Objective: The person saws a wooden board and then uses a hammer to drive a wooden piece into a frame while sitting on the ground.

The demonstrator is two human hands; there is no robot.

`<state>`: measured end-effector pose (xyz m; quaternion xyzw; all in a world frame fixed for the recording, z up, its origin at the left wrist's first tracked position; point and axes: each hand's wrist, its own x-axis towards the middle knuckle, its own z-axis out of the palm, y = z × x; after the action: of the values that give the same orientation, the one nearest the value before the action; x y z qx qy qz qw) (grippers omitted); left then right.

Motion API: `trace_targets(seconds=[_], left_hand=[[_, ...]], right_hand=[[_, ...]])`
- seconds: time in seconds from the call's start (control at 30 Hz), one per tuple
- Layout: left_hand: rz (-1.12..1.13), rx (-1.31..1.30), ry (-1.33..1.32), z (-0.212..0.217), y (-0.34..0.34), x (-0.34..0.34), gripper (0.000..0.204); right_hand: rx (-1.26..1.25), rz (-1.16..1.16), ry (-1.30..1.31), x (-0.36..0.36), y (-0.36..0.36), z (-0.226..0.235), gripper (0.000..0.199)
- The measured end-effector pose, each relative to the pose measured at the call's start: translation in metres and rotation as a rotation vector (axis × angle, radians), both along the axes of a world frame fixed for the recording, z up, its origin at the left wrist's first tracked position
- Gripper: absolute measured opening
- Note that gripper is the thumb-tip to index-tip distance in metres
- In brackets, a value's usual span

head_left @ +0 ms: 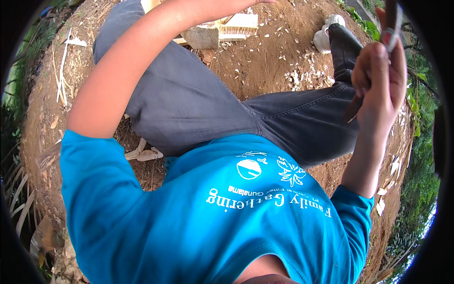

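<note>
My right hand (378, 80) is raised at the right and closed around a knife (392, 21). Its brown wooden handle end sticks out below my fist, and the metal blade points up toward the frame's top edge. My left forearm (137, 61) stretches up across my grey trousers to the top edge, where the hand itself is cut off. Just beyond that arm, a pale cut wooden block (203, 37) and a flat piece of wood (239, 21) lie on the dirt.
I sit on bare brown soil (255, 61) strewn with pale wood chips (298, 75). A white shoe (325, 35) is on my right foot at the top right. Wood scraps (144, 154) lie beside my left thigh. Green plants border the ground.
</note>
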<state>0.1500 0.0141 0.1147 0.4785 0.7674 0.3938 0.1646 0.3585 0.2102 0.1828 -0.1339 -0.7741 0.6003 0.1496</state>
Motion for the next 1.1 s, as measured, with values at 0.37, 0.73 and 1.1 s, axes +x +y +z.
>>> trace_targets(seconds=[0.37, 0.73, 1.1], left_hand=[[-0.093, 0.040, 0.113, -0.008, 0.010, 0.001, 0.037], [-0.099, -0.008, 0.117, -0.005, 0.016, -0.001, 0.041], [-0.099, -0.220, 0.060, 0.006, 0.028, 0.006, 0.043]], right_hand=[[0.006, -0.013, -0.045, 0.001, -0.004, -0.014, 0.034], [-0.116, -0.034, 0.162, 0.011, 0.008, -0.004, 0.043], [-0.100, 0.004, -0.271, 0.016, 0.014, -0.033, 0.047]])
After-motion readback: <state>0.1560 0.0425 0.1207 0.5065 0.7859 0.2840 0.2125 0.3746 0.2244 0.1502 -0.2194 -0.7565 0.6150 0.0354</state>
